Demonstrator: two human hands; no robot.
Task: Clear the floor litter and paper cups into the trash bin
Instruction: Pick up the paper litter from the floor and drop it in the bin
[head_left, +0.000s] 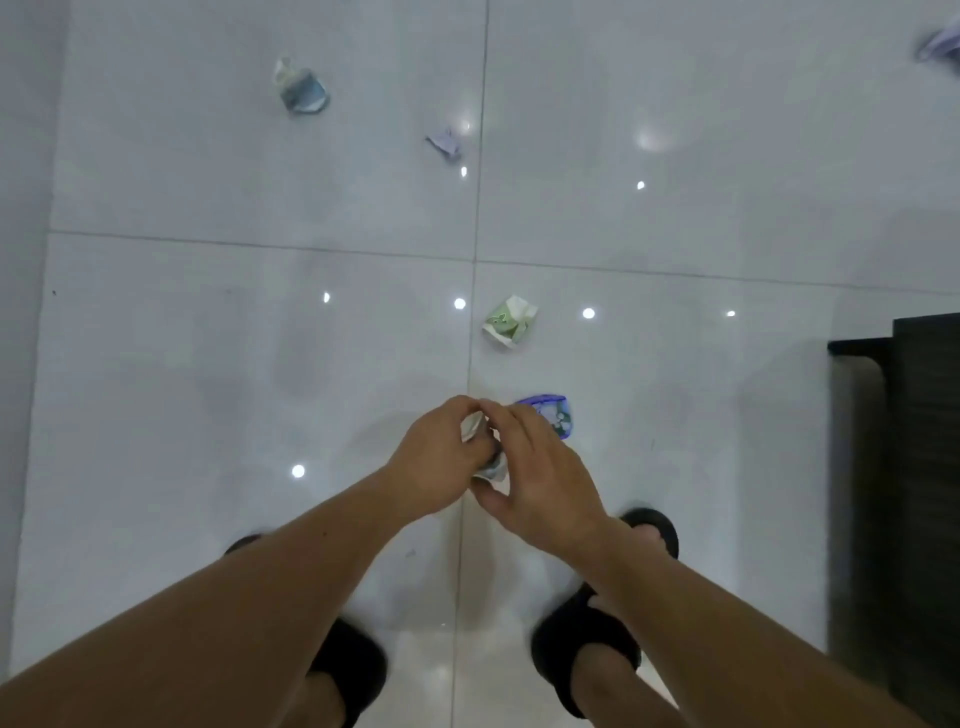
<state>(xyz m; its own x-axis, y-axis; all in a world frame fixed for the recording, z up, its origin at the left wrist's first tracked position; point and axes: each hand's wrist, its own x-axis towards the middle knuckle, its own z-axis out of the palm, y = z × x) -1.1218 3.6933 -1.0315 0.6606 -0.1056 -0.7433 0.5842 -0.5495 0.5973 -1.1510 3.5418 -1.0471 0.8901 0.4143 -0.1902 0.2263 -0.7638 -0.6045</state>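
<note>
The left hand (441, 460) and the right hand (543, 486) are being curled round a crumpled paper (474, 427), which is being held between them above the floor (156, 364). It is probably light and soft, so any fold is good for pinching. A purple cup (555, 415) is lying just past the right hand, and a green cup (509, 322) farther out.

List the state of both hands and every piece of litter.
Left hand: grips a crumpled white paper wad.
Right hand: fingers curled round the same wad.
Wad: held off the floor between both hands.
Green-and-white crushed paper cup: lying on floor, untouched.
Purple-rimmed paper cup: on floor, partly hidden by right hand.
Blue-grey crushed paper cup: on floor.
Small lilac paper scrap: on floor.
</note>
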